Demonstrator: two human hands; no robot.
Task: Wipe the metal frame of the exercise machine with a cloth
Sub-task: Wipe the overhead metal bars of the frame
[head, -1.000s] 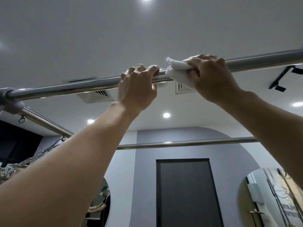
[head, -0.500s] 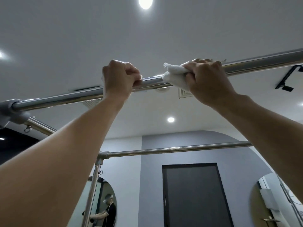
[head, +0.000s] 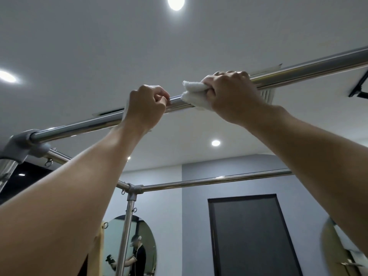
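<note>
Reaching overhead, a person grips the exercise machine's top bar [head: 308, 67] with both hands. The right hand [head: 231, 98] has its fingers curled over the tube and round a folded white cloth [head: 194, 94]. The cloth is pressed against the metal and bulges out of the thumb side of the fist. The left hand [head: 145, 108] is closed around the bare steel just beside the cloth, a small gap between them, with the thumb tucked against the fingers. The top bar slopes across the view from a grey corner connector [head: 22, 144] at lower left up to the right edge. Farther back, a second bar [head: 219, 180] runs nearly level and meets an upright post [head: 127, 226] at another joint. Behind it stand a grey wall [head: 199, 216], a dark door [head: 251, 236] and a round mirror [head: 148, 234] reflecting a figure [head: 137, 253] in dark clothes. A recessed ceiling light [head: 176, 2] glows above, and a slatted vent [head: 265, 94] shows just behind the right hand.
</note>
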